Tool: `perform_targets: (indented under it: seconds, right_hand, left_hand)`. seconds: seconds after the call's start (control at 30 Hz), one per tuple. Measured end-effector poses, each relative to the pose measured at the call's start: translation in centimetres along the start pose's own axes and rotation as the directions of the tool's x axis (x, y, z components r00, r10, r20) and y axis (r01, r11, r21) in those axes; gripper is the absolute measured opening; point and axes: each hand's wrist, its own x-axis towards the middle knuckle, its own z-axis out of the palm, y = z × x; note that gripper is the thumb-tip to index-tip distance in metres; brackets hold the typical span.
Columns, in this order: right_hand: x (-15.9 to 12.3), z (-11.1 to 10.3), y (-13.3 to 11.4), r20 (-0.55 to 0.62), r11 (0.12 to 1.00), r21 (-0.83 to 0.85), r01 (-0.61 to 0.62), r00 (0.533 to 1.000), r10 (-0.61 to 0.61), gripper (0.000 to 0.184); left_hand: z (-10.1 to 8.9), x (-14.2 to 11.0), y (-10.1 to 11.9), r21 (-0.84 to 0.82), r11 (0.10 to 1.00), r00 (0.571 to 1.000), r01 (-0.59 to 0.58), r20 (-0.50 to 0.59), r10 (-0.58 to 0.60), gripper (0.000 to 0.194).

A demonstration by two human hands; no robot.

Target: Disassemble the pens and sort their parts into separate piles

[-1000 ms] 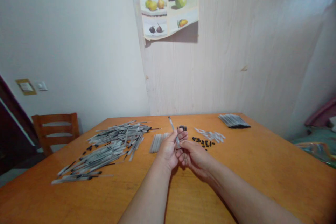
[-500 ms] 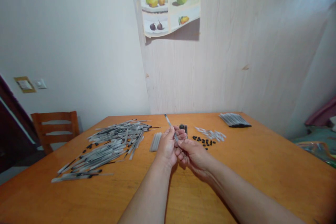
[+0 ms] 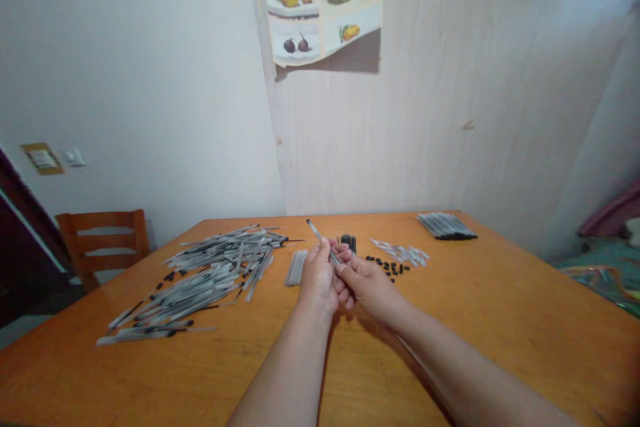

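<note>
A slim clear pen (image 3: 314, 229) with a dark far end points up and to the left above the table. My left hand (image 3: 320, 275) is closed round its middle, thumb along the barrel. My right hand (image 3: 373, 288) pinches the near end, its fingers against those of my left hand; the very tip is hidden. Behind my hands lie a row of clear pen barrels (image 3: 296, 268), a bundle of dark refills (image 3: 347, 242), several small black plugs (image 3: 389, 265) and a scatter of whitish caps (image 3: 400, 251).
Loose pen parts (image 3: 205, 287) cover the left of the wooden table (image 3: 165, 387). A neat row of pens (image 3: 447, 225) with black ends lies at the far right. A wooden chair (image 3: 103, 240) stands at the left, and a wall with a fruit picture (image 3: 323, 13) rises behind.
The pen leans further to the left. My right hand has closed in tighter on its near end, while the left keeps its hold. The view has shifted slightly.
</note>
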Motion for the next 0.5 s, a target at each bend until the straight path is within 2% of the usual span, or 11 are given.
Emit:
perform_targets:
  seconds: [0.1,0.2,0.3,0.4,0.47,0.5]
  right_hand:
    - [-0.2,0.0,0.4,-0.028,0.999,-0.025,-0.02,0.999,0.019,0.034]
    - [-0.6,0.4,1.6,-0.076,0.992,-0.084,-0.096,0.993,0.09,0.033]
    - [-0.6,0.5,2.7,-0.087,0.986,-0.124,-0.112,0.991,0.102,0.029]
    - [0.0,-0.8,2.6,-0.131,0.962,-0.271,-0.026,0.991,-0.01,0.027]
    - [0.7,-2.7,1.9,-0.19,0.872,-0.485,0.071,0.964,-0.184,0.026]
    - [1.1,-3.9,1.4,-0.222,0.812,-0.577,0.081,0.942,-0.252,0.026]
  left_hand:
    - [-0.1,0.4,0.4,-0.044,0.999,0.998,-0.032,-0.059,0.03,0.021]
    - [-0.9,1.2,1.5,-0.105,0.984,0.979,-0.143,-0.163,0.125,0.015]
    - [-1.8,1.9,2.4,-0.095,0.982,0.974,-0.166,-0.172,0.148,0.015]
    - [-2.2,2.2,2.4,-0.089,0.985,0.978,-0.151,-0.159,0.135,0.016]
    - [-2.3,2.3,2.1,-0.076,0.988,0.981,-0.134,-0.152,0.122,0.015]
    - [-2.3,2.3,2.0,-0.067,0.99,0.982,-0.127,-0.151,0.115,0.015]
